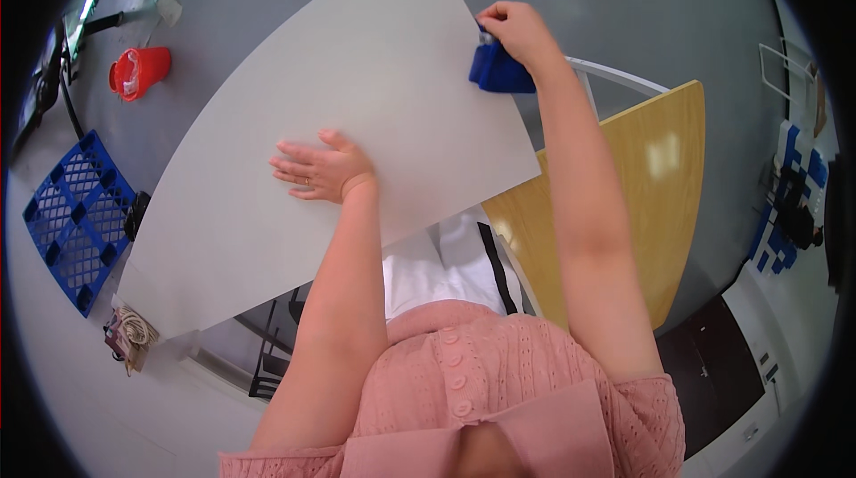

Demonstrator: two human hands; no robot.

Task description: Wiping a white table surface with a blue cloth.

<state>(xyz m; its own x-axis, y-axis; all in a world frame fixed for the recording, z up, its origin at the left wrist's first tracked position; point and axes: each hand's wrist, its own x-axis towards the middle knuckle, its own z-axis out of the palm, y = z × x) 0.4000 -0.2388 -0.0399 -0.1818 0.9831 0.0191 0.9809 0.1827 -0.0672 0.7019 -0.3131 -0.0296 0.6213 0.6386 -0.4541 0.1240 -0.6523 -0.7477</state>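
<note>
A large white tabletop [401, 50] stretches out in front of me. My left hand [325, 166] lies flat near its middle, palm down, fingers spread, a ring on one finger and nothing in its grip. At the far right edge, my right hand [517, 30] is closed, thumb and fingers pinched at the top of a dark blue boxy object [499, 70]. A small silvery piece shows on that object, just under the fingertips. It overlaps the table's edge; its exact kind is unclear, and the wrist covers part of it.
A wood-coloured tabletop [660, 148] with a pale metal frame adjoins on the right. On the floor at left are a red bucket [147, 72] and a blue plastic pallet [78, 219]. Coiled rope [135, 328] sits by the near left corner. A dark door [713, 371] is at lower right.
</note>
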